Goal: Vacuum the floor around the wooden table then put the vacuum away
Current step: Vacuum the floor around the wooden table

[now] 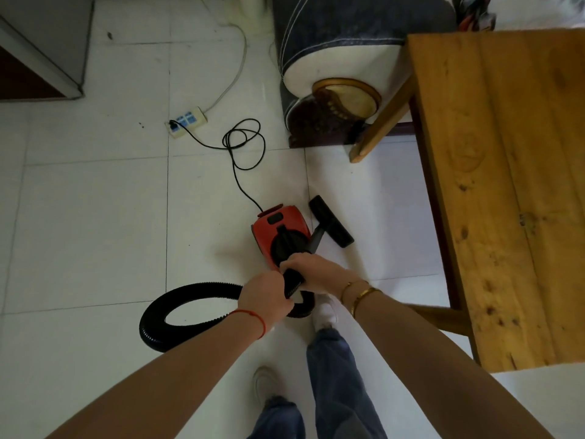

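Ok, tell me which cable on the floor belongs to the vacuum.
The black cable: it runs from the power strip, loops on the floor and enters the red vacuum. The white cable only leaves the strip toward the wall.

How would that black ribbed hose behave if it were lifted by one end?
The hose would probably flop and sag: it already lies in a loose loop on the tiles. Its ribbing suggests it bends easily yet gives grip, where the left hand holds it.

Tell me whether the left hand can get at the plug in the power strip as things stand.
Probably not without stepping forward: the left hand grips the hose, and the power strip lies well beyond it across bare floor, past the cord.
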{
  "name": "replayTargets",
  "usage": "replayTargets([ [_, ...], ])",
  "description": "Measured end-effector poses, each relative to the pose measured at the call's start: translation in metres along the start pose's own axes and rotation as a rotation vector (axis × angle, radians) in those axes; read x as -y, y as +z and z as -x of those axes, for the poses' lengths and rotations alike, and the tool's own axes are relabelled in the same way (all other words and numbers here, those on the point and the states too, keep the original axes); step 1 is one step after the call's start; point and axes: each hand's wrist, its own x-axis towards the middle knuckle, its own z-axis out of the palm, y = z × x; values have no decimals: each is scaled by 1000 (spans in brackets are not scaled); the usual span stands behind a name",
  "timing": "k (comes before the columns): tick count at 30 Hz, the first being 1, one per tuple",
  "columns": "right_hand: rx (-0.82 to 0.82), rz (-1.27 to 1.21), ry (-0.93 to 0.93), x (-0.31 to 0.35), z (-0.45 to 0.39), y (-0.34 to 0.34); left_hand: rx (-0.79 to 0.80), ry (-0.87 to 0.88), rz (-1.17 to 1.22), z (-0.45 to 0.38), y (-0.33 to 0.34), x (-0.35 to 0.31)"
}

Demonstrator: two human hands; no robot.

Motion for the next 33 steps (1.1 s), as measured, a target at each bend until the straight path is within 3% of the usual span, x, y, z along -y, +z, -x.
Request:
replayTargets([
  [8, 79, 58, -58, -35, -53, -75, -36, -103, 65, -63, -53, -21],
  [19, -28, 11, -29, -111, -74, -156, -67, -38, -4, -155, -107, -77],
  [24, 35, 47, 14, -125, -73, -161, 14, -23, 4, -167, -109, -88],
  [33, -88, -79, 21, -84, -64, -132, -2, 60, -99, -137, -110, -55],
])
